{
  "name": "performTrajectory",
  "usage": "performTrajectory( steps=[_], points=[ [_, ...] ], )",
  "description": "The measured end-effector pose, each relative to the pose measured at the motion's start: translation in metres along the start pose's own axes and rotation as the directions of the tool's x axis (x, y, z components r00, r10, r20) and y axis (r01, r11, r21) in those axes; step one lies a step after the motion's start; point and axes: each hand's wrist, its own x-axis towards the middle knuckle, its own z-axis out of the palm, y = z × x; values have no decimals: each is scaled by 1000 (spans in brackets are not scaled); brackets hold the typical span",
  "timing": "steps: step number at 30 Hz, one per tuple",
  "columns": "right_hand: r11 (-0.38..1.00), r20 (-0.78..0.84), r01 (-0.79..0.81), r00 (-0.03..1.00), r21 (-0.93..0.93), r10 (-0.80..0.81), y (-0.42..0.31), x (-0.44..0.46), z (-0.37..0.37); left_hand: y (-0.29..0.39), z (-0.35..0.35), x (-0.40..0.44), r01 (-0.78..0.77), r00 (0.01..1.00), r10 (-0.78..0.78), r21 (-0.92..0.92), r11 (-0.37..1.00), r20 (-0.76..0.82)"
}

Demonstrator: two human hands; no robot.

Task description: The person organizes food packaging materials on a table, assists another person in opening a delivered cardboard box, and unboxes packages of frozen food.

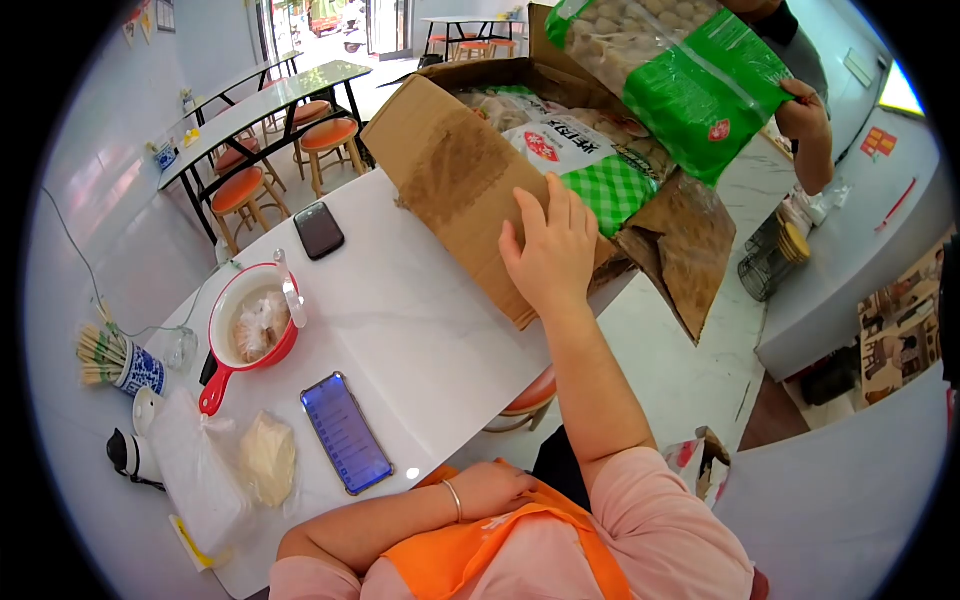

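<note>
At the white table point(400, 300), the right hand point(553, 248) rests on the carton point(450, 180), fingers loosely spread, the left hand point(493, 492) lies by the orange apron point(430, 550), grip unclear, while another person's hand point(803, 112) holds a green bag point(690, 90) over it, apparently a bag-handling step, next requiring the carton steady.

large chinese characters point(572, 132), not surely legible, and a red logo point(541, 146) stand on the bag point(620, 190) in the carton point(440, 150); a red emblem point(719, 130) marks the raised green bag point(690, 95); text on the lit phone point(347, 433) is too small to read.
</note>
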Motion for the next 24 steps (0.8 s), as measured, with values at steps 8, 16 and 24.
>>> performTrajectory(
  steps=[8,16,24],
  points=[
    [1000,2,-5,1000,26,5,0,1,-1,3,-6,1,24,999,-24,-14,1000,27],
    [1000,-8,-8,1000,23,8,1,0,1,2,-3,1,27,999,-27,-9,1000,31],
    [1000,-13,-4,1000,7,4,0,0,1,-1,1,-1,5,1000,-5,-31,999,-1]
  ],
)
